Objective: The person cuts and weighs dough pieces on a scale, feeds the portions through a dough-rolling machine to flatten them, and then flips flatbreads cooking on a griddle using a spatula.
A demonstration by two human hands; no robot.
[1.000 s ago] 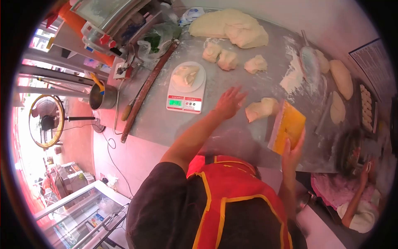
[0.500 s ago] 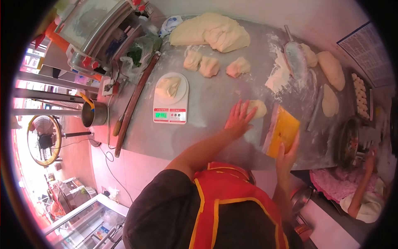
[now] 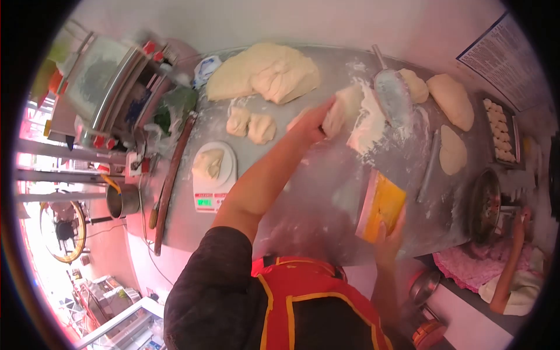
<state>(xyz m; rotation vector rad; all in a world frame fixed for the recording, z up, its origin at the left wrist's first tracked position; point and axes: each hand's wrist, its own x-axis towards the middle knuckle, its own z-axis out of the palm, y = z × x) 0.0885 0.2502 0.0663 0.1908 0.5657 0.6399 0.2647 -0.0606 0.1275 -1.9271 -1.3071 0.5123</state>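
My left hand (image 3: pixel 318 121) reaches across the floured table, its fingers closed on a piece of dough (image 3: pixel 343 111) that is smeared by motion. Just behind this hand, another dough piece (image 3: pixel 294 120) is mostly hidden. My right hand (image 3: pixel 391 233) grips a yellow dough scraper (image 3: pixel 385 201) above the near side of the table. Left of my forearm, a dough lump (image 3: pixel 207 164) rests on a white digital scale (image 3: pixel 230 169) with a lit green display. Two small dough pieces (image 3: pixel 260 128) lie behind the scale, before a large dough mass (image 3: pixel 265 70).
White flour (image 3: pixel 368 125) is spread beside a scoop (image 3: pixel 392 96). More dough (image 3: pixel 451 102) lies to the right, near a tray of small dough balls (image 3: pixel 499 131) and a round pan (image 3: pixel 485 204). A wooden rod (image 3: pixel 175 181) lines the left edge. Another person's arm (image 3: pixel 513 256) shows at lower right.
My left hand has moved away from me and leftward, taking the dough piece off the table. My right hand still holds the scraper. The view has shifted, so the table appears lower and further left.
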